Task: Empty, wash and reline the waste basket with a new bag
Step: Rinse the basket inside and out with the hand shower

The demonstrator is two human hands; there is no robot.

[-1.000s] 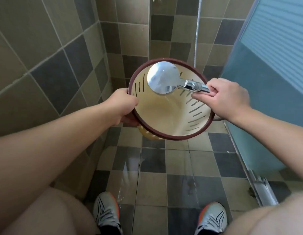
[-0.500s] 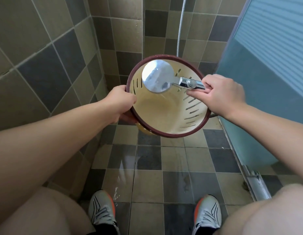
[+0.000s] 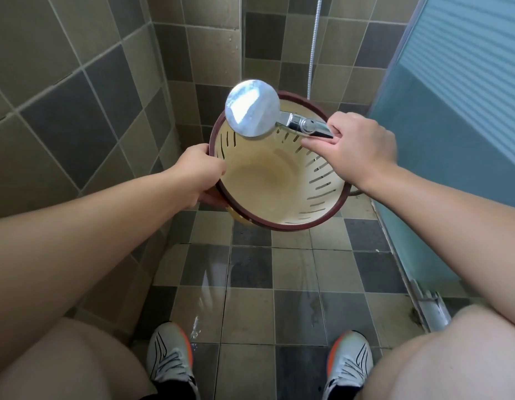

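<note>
1. Waste basket (image 3: pixel 268 180): cream plastic, dark red rim, rows of slots in the side wall. Held off the floor, tilted so its open mouth faces the camera. No bag inside; the bottom shows bare and yellowish.
2. Left hand (image 3: pixel 197 174): grip clamped on the basket's left rim, thumb on the near side, fingers curled under and round the outside of the rim. This hand alone carries the basket.
3. Right hand (image 3: pixel 357 148): grip closed round the chrome handle of the shower head (image 3: pixel 252 108). One finger lies stretched out beneath the handle, over the basket's mouth.
4. Shower head: round disc, its back toward the camera, over the upper left part of the basket's rim. Handle runs right from the disc into the right hand.
5. Shower hose (image 3: pixel 314 47): silver, hangs down the back wall to behind the basket's far rim. A short loop of it shows below the right wrist, beside the basket's right edge.
6. Spray itself: cannot tell from this angle whether water is leaving the head.
7. Floor (image 3: pixel 294 269): checked tiles in grey and beige, wet, with a streak of water running toward the near side between the feet.
8. Shoes (image 3: pixel 169 359): white with orange heels, one at each side of the lower frame, standing on the wet tiles. Bare knees fill both lower corners.
9. Surroundings: tiled walls at left and back; frosted blue-grey glass door (image 3: pixel 452 111) at right, its metal track (image 3: pixel 429 307) along the floor.
</note>
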